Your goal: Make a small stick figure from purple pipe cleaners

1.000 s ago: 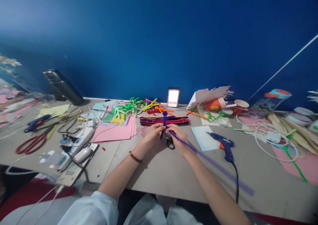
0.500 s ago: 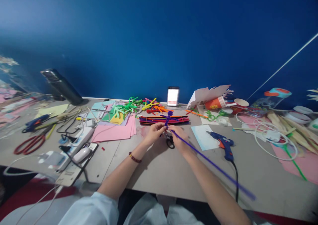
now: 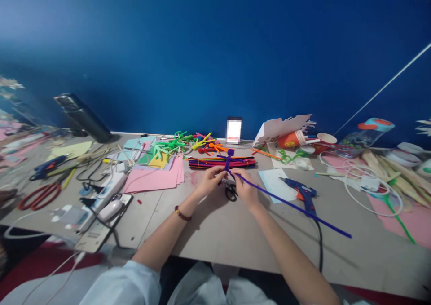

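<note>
Between my two hands stands a small purple pipe cleaner figure (image 3: 229,161) with a round head. My left hand (image 3: 213,179) pinches its lower part from the left. My right hand (image 3: 246,187) is closed on a long purple pipe cleaner (image 3: 296,201) at the figure's side; its free end sticks out far to the lower right. Fingers hide where the two meet. Black-handled scissors (image 3: 231,192) lie on the table just under my hands. Right behind the figure rests a bundle of coloured pipe cleaners (image 3: 202,163).
Twisted green pipe cleaner pieces (image 3: 168,147) and pink paper (image 3: 151,180) lie to the left, with red-handled scissors (image 3: 40,196) and a power strip (image 3: 104,197). On the right are a blue glue gun (image 3: 305,195), its cable, and paper cups (image 3: 292,139). A lit phone (image 3: 234,130) leans at the wall.
The long purple pipe cleaner's free end has swung up and slightly right. My right hand has turned a little, and more of the black-handled scissors shows.
</note>
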Action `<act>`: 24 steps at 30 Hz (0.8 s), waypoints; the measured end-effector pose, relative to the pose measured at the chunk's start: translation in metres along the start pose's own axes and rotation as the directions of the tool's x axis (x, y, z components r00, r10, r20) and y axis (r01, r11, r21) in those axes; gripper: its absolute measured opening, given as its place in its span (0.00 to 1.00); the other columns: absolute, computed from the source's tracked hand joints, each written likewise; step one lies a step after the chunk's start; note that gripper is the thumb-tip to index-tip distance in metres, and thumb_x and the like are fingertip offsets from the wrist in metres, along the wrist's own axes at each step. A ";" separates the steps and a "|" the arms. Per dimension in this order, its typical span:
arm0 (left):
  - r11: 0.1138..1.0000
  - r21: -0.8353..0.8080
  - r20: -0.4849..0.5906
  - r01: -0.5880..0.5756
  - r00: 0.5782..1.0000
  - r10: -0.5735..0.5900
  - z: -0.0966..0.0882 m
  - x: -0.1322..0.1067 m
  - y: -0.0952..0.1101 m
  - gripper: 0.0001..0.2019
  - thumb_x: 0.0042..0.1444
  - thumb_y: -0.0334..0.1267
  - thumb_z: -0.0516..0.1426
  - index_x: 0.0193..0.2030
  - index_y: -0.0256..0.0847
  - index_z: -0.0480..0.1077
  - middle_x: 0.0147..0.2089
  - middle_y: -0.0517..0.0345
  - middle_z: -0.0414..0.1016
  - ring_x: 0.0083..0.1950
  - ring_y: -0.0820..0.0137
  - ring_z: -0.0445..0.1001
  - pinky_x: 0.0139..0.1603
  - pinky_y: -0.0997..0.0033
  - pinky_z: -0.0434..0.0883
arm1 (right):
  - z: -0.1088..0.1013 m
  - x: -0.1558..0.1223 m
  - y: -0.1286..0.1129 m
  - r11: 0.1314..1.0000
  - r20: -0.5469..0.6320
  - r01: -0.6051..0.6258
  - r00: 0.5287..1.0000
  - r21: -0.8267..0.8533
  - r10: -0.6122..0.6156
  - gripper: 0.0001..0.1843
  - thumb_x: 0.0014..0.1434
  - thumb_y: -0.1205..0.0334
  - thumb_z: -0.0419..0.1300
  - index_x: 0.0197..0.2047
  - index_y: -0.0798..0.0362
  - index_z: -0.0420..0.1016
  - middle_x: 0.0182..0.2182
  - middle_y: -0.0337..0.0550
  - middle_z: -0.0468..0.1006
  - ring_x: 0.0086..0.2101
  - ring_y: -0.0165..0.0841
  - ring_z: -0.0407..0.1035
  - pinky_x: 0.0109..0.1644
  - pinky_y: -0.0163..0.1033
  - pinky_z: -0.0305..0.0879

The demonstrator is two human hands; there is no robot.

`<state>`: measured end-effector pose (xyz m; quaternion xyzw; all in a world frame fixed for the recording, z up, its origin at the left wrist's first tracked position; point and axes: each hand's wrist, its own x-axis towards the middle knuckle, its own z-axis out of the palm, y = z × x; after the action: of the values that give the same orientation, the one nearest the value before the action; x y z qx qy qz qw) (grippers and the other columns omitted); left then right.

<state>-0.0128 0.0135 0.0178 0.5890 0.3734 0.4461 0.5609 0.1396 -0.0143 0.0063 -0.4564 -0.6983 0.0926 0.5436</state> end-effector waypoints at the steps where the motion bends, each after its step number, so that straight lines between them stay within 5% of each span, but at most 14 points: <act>1: 1.000 0.001 -0.005 -0.002 1.000 0.002 0.001 0.000 0.000 0.16 0.48 0.47 0.59 0.37 0.37 0.73 0.28 0.57 0.70 0.28 0.74 0.68 0.25 0.77 0.66 | 0.000 0.000 0.000 1.000 0.000 -0.003 1.000 0.001 0.003 0.10 0.61 0.65 0.49 0.38 0.50 0.71 0.36 0.44 0.78 0.38 0.35 0.72 0.44 0.41 0.68; 9: 1.000 0.025 -0.119 -0.002 0.993 0.005 0.008 -0.004 0.002 0.12 0.48 0.44 0.59 0.34 0.36 0.72 0.27 0.58 0.69 0.28 0.74 0.68 0.25 0.76 0.68 | 0.000 0.000 -0.002 0.997 0.004 -0.063 0.998 0.048 0.063 0.08 0.60 0.63 0.51 0.37 0.50 0.71 0.33 0.43 0.77 0.35 0.34 0.72 0.41 0.39 0.67; 15: 0.997 0.071 -0.150 -0.038 0.988 0.049 0.009 -0.005 0.000 0.09 0.48 0.41 0.59 0.33 0.37 0.73 0.30 0.56 0.70 0.28 0.75 0.67 0.26 0.77 0.66 | 0.005 0.000 -0.001 0.949 -0.023 -0.238 0.969 0.209 0.248 0.07 0.58 0.58 0.54 0.34 0.51 0.71 0.32 0.43 0.76 0.33 0.34 0.71 0.39 0.39 0.67; 20: 0.989 0.117 -0.151 -0.090 0.983 0.108 0.009 -0.008 -0.001 0.09 0.51 0.40 0.58 0.35 0.39 0.73 0.34 0.55 0.70 0.31 0.73 0.68 0.28 0.77 0.66 | 0.013 0.004 -0.001 0.688 0.059 -0.459 0.852 0.563 0.520 0.10 0.51 0.54 0.60 0.32 0.51 0.68 0.27 0.39 0.75 0.28 0.33 0.72 0.36 0.40 0.69; 24: 0.987 0.122 -0.152 -0.104 0.981 0.122 0.011 -0.010 0.004 0.07 0.50 0.39 0.58 0.34 0.39 0.74 0.34 0.54 0.71 0.33 0.72 0.68 0.29 0.77 0.65 | 0.012 0.008 -0.002 0.446 0.211 -0.556 0.760 0.701 0.615 0.13 0.45 0.54 0.65 0.31 0.52 0.68 0.21 0.35 0.75 0.23 0.31 0.71 0.34 0.39 0.69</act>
<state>-0.0059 -0.0003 0.0207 0.6028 0.4078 0.5008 0.4685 0.1281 -0.0054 0.0085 -0.4156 -0.3791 0.5267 0.6373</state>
